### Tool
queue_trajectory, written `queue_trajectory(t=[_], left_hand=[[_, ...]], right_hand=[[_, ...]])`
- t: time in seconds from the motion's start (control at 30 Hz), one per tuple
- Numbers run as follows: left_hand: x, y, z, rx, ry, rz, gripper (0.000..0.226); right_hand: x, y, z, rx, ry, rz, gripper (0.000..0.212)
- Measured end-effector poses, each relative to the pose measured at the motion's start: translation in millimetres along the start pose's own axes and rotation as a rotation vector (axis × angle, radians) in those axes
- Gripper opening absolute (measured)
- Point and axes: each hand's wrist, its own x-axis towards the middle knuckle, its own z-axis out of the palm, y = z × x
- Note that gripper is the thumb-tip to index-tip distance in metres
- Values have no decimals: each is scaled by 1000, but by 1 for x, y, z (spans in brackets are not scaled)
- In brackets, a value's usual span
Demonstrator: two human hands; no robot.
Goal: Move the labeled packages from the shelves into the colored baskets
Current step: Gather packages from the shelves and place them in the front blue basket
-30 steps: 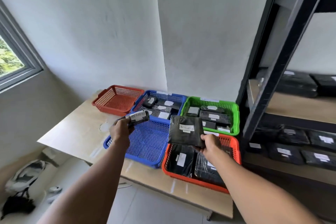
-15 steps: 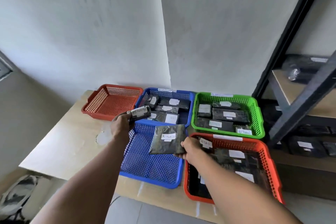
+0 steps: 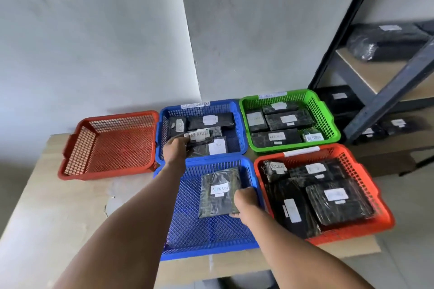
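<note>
My right hand [image 3: 245,202] grips the right edge of a flat black package [image 3: 218,192] labelled RETURN, low inside the near blue basket [image 3: 187,230]. My left hand [image 3: 175,150] holds a small black package with a white label [image 3: 199,135] over the far blue basket [image 3: 237,124], which has several labelled packages in it. The green basket [image 3: 326,122] and the near red basket [image 3: 375,199] also hold several black packages. More labelled packages [image 3: 385,40] lie on the black shelf unit [image 3: 385,91] at the right.
A red basket [image 3: 110,145] with nothing in it stands at the far left of the wooden table [image 3: 58,206]. White walls rise right behind the baskets. The shelf's dark diagonal brace crosses the right side. The table's front edge lies just below the near baskets.
My right hand has lowered the flat package down into the near blue basket. My left hand has carried the small package forward over the far blue basket. The view has tilted down.
</note>
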Motion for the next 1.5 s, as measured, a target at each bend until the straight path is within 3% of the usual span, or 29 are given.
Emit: queue_trajectory(t=[0.27,0.43,0.6,0.7,0.83,1.0,1.23,1.5], left_hand=[[32,-22,-10,50,-87,-90,15],[39,-26,-9,72,-116,-115,13],[41,-23,-1,148,-222,-79,13],[40,-12,11,261,-324,-17,17],[43,10,35,458,-458,92,21],[61,27,78,710,-581,200,21],[83,18,141,1132,-685,382,24],[94,-16,166,1506,-689,526,26]], right_hand=[[26,12,22,-284,266,-83,40],[32,6,29,-357,272,-53,49],[-10,-40,21,-680,252,-214,18],[-3,-72,14,-673,338,-449,19],[15,-118,-4,-560,233,-620,20],[42,-146,-20,-573,131,-658,25],[64,-150,-30,-651,331,-745,21],[87,-140,-39,-711,379,-880,18]])
